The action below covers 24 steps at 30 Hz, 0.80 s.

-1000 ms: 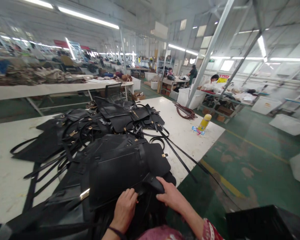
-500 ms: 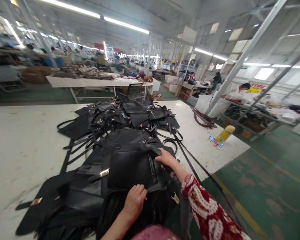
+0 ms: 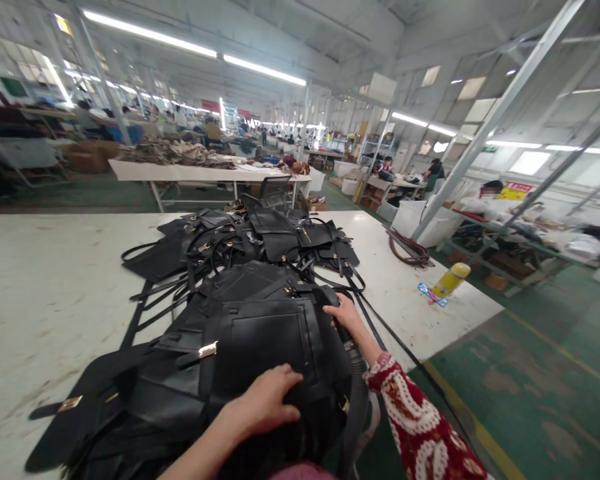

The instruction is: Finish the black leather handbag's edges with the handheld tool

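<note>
Left hand (image 3: 265, 405) lies flat, fingers spread, on the near edge of the top black bag (image 3: 265, 340) gripping nothing, right hand (image 3: 347, 313) curls its grip around that bag's far-right corner, remaining bags (image 3: 260, 240) piled farther along the worktop (image 3: 45, 287).

Bag (image 3: 275, 340): I see black leather, matt, fine-grained.
Clasp (image 3: 207, 349): shiny gold-coloured metal, I'd say.
Straps (image 3: 380, 327): black, smooth, leather-like.
Tabletop (image 3: 55, 293): white, matt, scuffed and stained.
Sleeve (image 3: 420, 420): red patterned cloth.
Floor (image 3: 530, 360): green paint, worn.
</note>
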### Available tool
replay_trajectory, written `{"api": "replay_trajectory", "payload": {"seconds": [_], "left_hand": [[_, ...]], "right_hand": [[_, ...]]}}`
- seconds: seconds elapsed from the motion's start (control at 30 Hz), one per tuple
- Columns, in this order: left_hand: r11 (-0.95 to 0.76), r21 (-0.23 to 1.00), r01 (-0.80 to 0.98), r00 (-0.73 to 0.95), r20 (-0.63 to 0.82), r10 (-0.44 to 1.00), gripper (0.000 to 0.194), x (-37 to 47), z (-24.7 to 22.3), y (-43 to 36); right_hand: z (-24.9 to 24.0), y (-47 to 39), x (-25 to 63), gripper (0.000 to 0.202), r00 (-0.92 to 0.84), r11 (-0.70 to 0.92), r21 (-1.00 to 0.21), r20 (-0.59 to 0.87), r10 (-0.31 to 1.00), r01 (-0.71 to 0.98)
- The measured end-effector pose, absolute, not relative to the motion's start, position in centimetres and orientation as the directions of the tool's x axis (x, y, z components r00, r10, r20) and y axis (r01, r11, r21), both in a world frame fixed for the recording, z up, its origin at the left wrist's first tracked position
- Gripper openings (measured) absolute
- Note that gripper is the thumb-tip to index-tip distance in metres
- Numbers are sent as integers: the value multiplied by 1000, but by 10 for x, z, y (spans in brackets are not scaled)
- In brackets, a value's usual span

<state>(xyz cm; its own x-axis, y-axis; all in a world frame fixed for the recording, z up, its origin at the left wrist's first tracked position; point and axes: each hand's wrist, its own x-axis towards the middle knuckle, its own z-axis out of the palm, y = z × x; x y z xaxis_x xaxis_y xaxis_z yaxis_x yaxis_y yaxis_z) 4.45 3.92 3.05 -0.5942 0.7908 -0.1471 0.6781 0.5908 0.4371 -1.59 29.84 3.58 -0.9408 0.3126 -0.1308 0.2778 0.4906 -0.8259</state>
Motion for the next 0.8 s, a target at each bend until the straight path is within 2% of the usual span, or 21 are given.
{"api": "replay_trajectory", "payload": {"seconds": [0.1,0.17,0.3,0.4,0.57,0.67,0.8], "left_hand": [[658,214,722,-686,94,722,61,8,20,69],[671,73,738,-669,209,713,67,-12,-3,85],[630,-52,775,-586,313,747,65,-28,-47,91],[620,-61,783,-567,343,749,64,-24,-57,84],[604,0,797,-571,327,753,61,-21,-52,79],[606,49,794,-589,309,747,62,-22,-49,80],[603,111,790,-607,279,744,62,-20,-45,82]], "right_hand": [[39,306,1,42,-955,458,-854,-132,267,247],[44,308,10,44,-965,452,-861,-146,219,233],[52,311,13,42,-973,485,-843,-207,105,232],[53,313,-5,41,-956,536,-802,-293,34,264],[53,309,-52,42,-911,613,-727,-412,-27,310],[54,303,-63,42,-911,641,-706,-411,-27,299],[45,291,-45,50,-945,646,-713,-324,43,274]]}}
